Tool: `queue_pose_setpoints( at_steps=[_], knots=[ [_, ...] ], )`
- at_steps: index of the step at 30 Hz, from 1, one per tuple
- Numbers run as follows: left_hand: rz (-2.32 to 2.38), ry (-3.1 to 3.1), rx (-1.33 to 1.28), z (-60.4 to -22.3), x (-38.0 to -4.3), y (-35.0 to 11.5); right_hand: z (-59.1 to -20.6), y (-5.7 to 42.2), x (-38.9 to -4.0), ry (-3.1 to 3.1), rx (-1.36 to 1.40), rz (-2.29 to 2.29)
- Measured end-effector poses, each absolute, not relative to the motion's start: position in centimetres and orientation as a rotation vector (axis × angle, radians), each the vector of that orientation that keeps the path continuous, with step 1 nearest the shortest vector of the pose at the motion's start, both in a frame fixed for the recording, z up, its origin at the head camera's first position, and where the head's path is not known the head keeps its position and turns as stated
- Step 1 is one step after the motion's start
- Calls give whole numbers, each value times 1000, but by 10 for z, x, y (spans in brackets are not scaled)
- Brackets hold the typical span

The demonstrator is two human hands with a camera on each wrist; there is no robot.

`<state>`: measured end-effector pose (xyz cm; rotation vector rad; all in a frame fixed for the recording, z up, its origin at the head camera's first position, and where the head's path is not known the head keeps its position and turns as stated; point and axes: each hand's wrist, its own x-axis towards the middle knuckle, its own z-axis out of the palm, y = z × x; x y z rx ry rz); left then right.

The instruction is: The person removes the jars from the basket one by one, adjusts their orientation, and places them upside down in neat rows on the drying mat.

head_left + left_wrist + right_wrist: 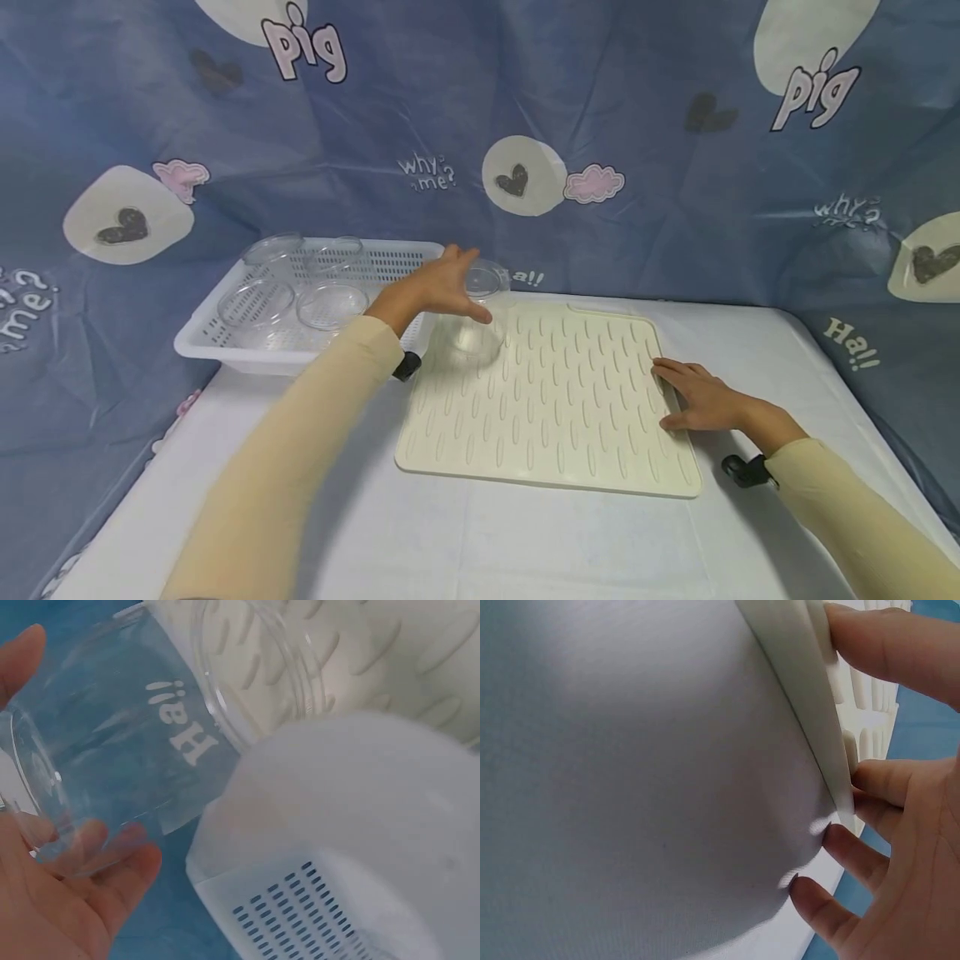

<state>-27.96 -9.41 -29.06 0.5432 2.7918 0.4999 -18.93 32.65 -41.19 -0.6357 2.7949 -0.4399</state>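
A clear cup (487, 282) stands upside down at the back left corner of the cream ridged mat (555, 400). My left hand (438, 287) reaches over the basket's side and grips this cup near its base, thumb in front and fingers behind. Through the clear wall (97, 750), the left wrist view shows the fingers at the cup's narrow end, while its wide rim overlaps the mat. At the mat's right edge, my right hand (701, 398) rests with fingers extended, thumb and index finger touching the mat (802, 697) and the other fingertips on the white cloth.
A white slotted basket (202, 337) at the back left holds several clear cups (330, 306). It sits close against the mat's left side. A blue patterned sheet (645, 225) hangs behind the table (577, 542), which has a white cover.
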Motion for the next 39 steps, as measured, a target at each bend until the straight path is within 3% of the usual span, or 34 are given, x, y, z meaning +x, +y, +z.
queue_pose_setpoints(
  at_steps=[39],
  knots=[
    [466,2763,423,-317,-292,-90,-410,327,-191,2780,-650,-449]
  ],
)
